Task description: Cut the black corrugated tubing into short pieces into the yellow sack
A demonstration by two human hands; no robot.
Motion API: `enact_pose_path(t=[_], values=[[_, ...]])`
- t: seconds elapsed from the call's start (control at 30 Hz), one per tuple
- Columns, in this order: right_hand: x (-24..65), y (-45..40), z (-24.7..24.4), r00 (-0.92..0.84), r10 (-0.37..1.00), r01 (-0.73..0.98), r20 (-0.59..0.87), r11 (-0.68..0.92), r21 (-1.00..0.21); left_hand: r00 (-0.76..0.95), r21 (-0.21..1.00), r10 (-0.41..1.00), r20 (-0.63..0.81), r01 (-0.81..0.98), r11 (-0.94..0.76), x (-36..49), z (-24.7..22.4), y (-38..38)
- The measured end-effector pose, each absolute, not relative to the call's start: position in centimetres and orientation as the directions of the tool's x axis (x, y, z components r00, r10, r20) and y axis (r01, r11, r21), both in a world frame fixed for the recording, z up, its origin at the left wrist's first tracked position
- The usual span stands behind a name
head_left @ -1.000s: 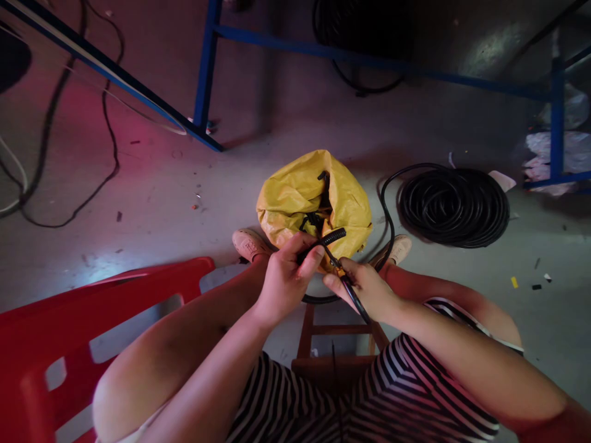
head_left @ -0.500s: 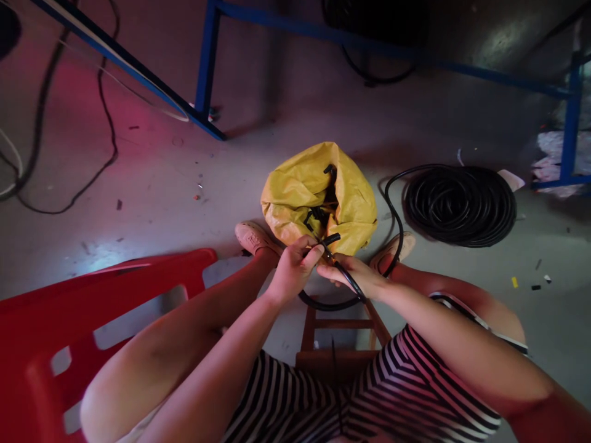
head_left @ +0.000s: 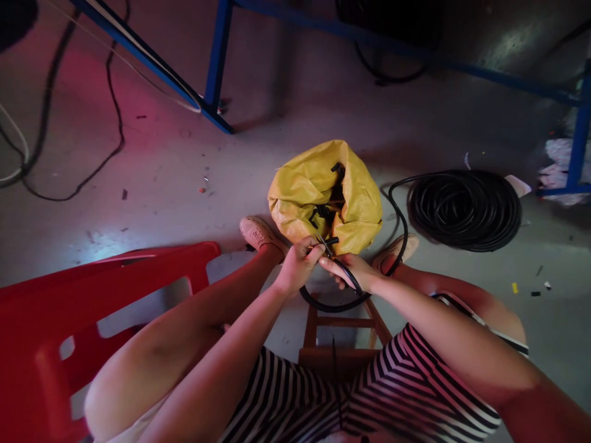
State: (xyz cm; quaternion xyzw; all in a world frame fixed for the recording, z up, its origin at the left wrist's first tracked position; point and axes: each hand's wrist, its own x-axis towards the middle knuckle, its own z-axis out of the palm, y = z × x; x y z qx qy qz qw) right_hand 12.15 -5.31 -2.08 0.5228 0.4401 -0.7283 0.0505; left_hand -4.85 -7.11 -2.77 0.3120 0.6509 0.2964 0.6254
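Note:
My left hand (head_left: 300, 264) is closed on the black tube near its end, at the front edge of the yellow bag (head_left: 300, 178). Right beside it, my right hand (head_left: 348, 271) is wrapped round scissors (head_left: 327, 246), whose thin metal blades point up and left by the tube. The black tube (head_left: 327, 306) loops below both hands and runs right to a large coil (head_left: 465, 210) on the floor. Short black pieces (head_left: 323, 212) lie inside the open bag. My fingers hide part of the scissors' handles.
A wooden stool (head_left: 344, 322) stands between my legs. At the left is a red plastic chair (head_left: 106, 283). Blue metal frame bars (head_left: 217, 61) cross the top. Dark cables (head_left: 115, 104) lie on the floor at the upper left.
The whole view has shifted slightly. The scissor blades now show more clearly and spread apart beside the tube, and the tube's end points less steeply upward.

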Motion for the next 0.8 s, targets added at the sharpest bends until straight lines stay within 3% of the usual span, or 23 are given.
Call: enact_pose_path(t=[0.37, 0.8], values=[[11.2, -4.6, -2.9, -0.342, 0.325, 0.511, -0.882, -0.723, -0.465, -0.082, 0.735, 0.736, -0.671, 0.054, 0.676, -4.8, -4.0, -7.2], [11.2, -4.5, -3.1, -0.349, 0.342, 0.509, -0.873, -0.713, -0.483, -0.122, 0.635, 0.625, -0.771, -0.07, 0.769, -4.5, -4.0, -7.4]])
